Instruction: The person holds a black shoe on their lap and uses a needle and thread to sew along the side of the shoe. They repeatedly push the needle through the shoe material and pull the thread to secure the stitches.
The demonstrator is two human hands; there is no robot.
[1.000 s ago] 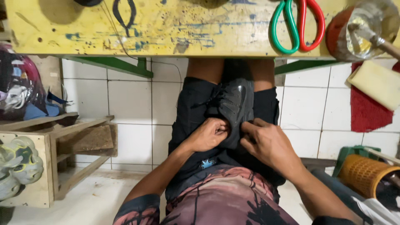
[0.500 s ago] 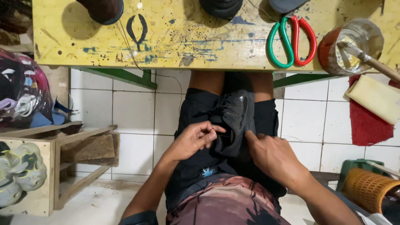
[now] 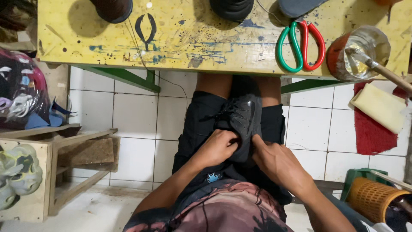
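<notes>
A black lace-up shoe (image 3: 241, 119) rests between my thighs on my black shorts, toe pointing away from me. My left hand (image 3: 218, 147) grips its near left side with fingers curled onto the upper. My right hand (image 3: 277, 162) holds its near right edge, thumb pressed against the shoe. The shoe's heel end is hidden behind both hands.
A paint-stained yellow table (image 3: 206, 38) spans the top, carrying red-and-green-handled scissors (image 3: 300, 45), a glue pot with a brush (image 3: 358, 53) and dark shoes at the far edge. A wooden shelf (image 3: 56, 167) stands left, an orange basket (image 3: 373, 197) and red cloth with a yellow block (image 3: 377, 107) right.
My head has tilted, so the table shows lower in view. Both hands stay on the shoe, with the left fingers shifting slightly along its side.
</notes>
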